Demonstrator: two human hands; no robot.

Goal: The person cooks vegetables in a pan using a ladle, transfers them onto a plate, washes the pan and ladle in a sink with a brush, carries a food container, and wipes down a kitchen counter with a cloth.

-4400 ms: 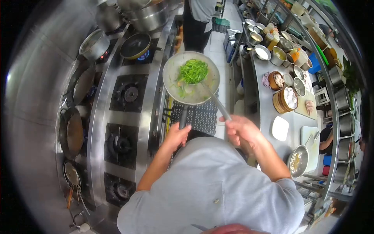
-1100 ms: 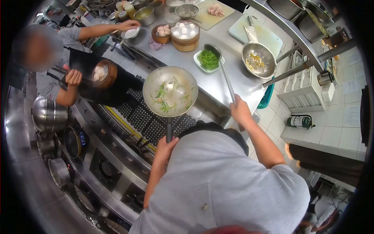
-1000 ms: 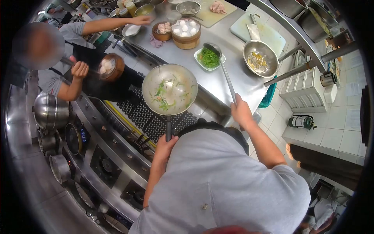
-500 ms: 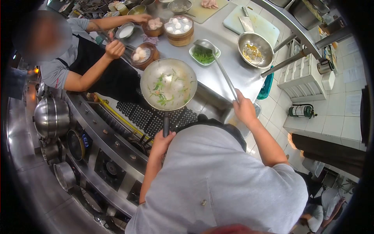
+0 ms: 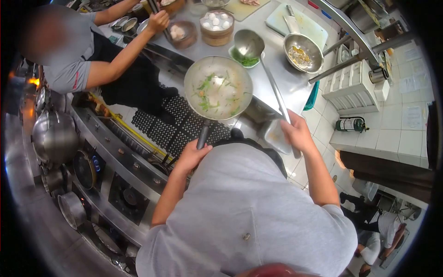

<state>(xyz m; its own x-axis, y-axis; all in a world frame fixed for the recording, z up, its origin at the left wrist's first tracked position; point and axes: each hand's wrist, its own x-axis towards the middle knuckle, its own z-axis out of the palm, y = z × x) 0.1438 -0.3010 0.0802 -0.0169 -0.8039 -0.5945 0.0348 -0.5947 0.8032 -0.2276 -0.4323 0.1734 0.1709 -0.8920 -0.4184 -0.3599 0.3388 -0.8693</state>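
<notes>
My left hand [image 5: 191, 157] is closed round the black handle of a wok [image 5: 240, 102], held level in front of my body. Green vegetable pieces and some bits of food [image 5: 207, 94] are scattered over the wok's inside. In my right hand [image 5: 297, 133] is the long metal shaft of a ladle [image 5: 249, 44]. The ladle's bowl hangs just past the wok's far rim, over a white dish [image 5: 253, 66] of chopped greens [image 5: 247, 60], and partly hides it. Whether the bowl holds anything is hard to make out.
A metal pan [image 5: 303, 53] with yellowish remains stands on the steel counter [image 5: 277, 90], beside a cutting board [image 5: 318, 34]. Bamboo steamers [image 5: 217, 34] hold pale buns. At the left, a co-worker [image 5: 110, 60] handles something near the stove [image 5: 124, 194].
The wok has moved right and slightly up. The ladle's bowl has been raised from the greens and turned, my right hand shifting lower along with it. The co-worker's arms have moved up.
</notes>
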